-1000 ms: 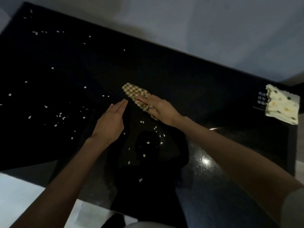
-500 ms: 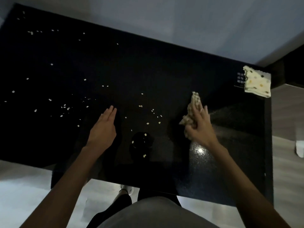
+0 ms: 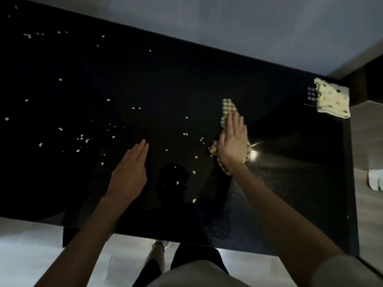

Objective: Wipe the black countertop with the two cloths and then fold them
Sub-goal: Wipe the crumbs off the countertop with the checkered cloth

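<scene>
A checked brown-and-cream cloth (image 3: 228, 109) lies bunched on the black countertop (image 3: 186, 79), right of the middle. My right hand (image 3: 233, 143) presses flat on it with straight fingers, covering its lower part. My left hand (image 3: 129, 175) rests flat on the bare counter to the left, fingers together, holding nothing. A second cloth (image 3: 333, 100), cream with coloured dots, lies at the counter's far right corner, partly over the edge. Pale crumbs (image 3: 194, 171) are scattered across the counter between and left of my hands.
A small dark label with pale text (image 3: 310, 96) sits by the dotted cloth. A lamp glare (image 3: 252, 155) shines on the counter beside my right hand. The counter's near edge (image 3: 186, 243) runs above my legs and a pale floor. A white object (image 3: 376, 180) stands on the floor at right.
My right hand swept the checked cloth from the counter's middle to the right, and its fingers now lie straight on it. My left hand stayed flat in place.
</scene>
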A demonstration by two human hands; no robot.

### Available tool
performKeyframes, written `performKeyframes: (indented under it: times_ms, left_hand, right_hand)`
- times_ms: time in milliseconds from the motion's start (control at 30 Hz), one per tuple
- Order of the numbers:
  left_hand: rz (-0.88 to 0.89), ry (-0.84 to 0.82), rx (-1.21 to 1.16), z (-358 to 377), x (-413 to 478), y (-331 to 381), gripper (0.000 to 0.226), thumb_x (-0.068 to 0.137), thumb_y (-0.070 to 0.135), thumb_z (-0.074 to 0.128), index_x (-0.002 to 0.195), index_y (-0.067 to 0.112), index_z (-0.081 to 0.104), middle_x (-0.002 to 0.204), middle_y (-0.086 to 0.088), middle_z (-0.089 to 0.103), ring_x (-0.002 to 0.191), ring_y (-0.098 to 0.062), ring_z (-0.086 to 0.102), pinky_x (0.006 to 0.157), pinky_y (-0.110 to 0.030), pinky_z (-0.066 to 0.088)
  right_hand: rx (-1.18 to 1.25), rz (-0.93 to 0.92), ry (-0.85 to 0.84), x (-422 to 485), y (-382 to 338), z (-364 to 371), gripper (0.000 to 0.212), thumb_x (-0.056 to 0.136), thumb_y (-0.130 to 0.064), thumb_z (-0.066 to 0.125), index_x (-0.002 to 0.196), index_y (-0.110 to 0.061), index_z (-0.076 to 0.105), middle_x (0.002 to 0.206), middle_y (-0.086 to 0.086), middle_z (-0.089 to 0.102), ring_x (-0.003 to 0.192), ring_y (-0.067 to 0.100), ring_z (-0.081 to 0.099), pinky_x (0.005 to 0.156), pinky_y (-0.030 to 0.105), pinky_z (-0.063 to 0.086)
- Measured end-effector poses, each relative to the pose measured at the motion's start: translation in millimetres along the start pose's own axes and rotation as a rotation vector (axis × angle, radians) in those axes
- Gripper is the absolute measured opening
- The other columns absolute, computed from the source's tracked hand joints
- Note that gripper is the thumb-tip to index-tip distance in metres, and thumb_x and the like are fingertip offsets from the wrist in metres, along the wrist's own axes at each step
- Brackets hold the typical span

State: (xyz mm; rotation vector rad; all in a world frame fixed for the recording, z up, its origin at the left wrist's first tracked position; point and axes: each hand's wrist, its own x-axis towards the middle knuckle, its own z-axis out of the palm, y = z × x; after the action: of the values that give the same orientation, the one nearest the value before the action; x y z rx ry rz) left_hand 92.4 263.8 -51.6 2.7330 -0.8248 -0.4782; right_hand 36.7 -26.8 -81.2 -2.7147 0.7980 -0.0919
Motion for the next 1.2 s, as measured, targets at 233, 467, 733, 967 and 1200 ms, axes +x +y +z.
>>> performKeyframes:
  times_ms: [233, 467, 733, 967, 1200]
  left_hand:
    - [0.021, -0.037, 0.106, 1, -9, -10, 0.07, 0.083, -0.005, 0.048, 0.147, 0.005, 0.021, 0.157, -0.008, 0.016, 0.144, -0.024, 0.019, 0.118, -0.035, 0.016]
    - [0.027, -0.051, 0.163, -1, -35, -12, 0.069, 0.091, 0.051, 0.023, 0.144, 0.007, 0.029, 0.154, -0.012, 0.025, 0.141, -0.028, 0.028, 0.115, -0.04, 0.02]
    - [0.044, -0.078, 0.151, 14, -46, -15, 0.099, 0.077, 0.078, 0.014, 0.149, 0.011, 0.002, 0.158, -0.011, -0.002, 0.146, -0.025, -0.001, 0.117, -0.039, 0.005]
    - [0.061, -0.053, 0.123, 25, -44, -21, 0.094, 0.081, 0.075, 0.016, 0.149, 0.013, -0.003, 0.158, -0.009, -0.007, 0.144, -0.023, -0.009, 0.117, -0.04, -0.001]
    - [0.081, -0.033, 0.068, 28, -43, -24, 0.093, 0.082, 0.073, 0.02, 0.149, 0.013, -0.001, 0.158, -0.008, -0.008, 0.144, -0.022, -0.011, 0.117, -0.04, -0.003]
  right_hand:
    - [0.132, -0.481, -0.167, -2, -101, 33, 0.061, 0.091, -0.001, 0.045, 0.149, -0.011, 0.028, 0.157, 0.005, 0.026, 0.146, 0.017, 0.019, 0.121, 0.035, 0.016]
    - [0.69, -0.134, -0.21, -29, -121, -24, 0.048, 0.097, 0.002, 0.04, 0.142, -0.014, 0.044, 0.143, 0.006, 0.049, 0.126, 0.004, 0.047, 0.107, 0.026, 0.041]
    - [0.822, 0.096, 0.071, -138, -37, -115, 0.04, 0.103, -0.011, 0.037, 0.14, -0.022, 0.047, 0.133, -0.007, 0.057, 0.124, 0.005, 0.052, 0.103, 0.03, 0.045]
    - [0.123, 0.191, -0.086, -208, 5, -17, 0.057, 0.101, -0.044, 0.019, 0.152, -0.019, 0.015, 0.159, -0.002, 0.009, 0.148, 0.016, 0.001, 0.12, 0.048, 0.009]
    - [0.033, 0.168, 0.001, -144, -87, 30, 0.062, 0.094, -0.029, 0.013, 0.15, -0.006, 0.019, 0.159, 0.014, 0.016, 0.148, 0.03, 0.009, 0.119, 0.045, 0.004]
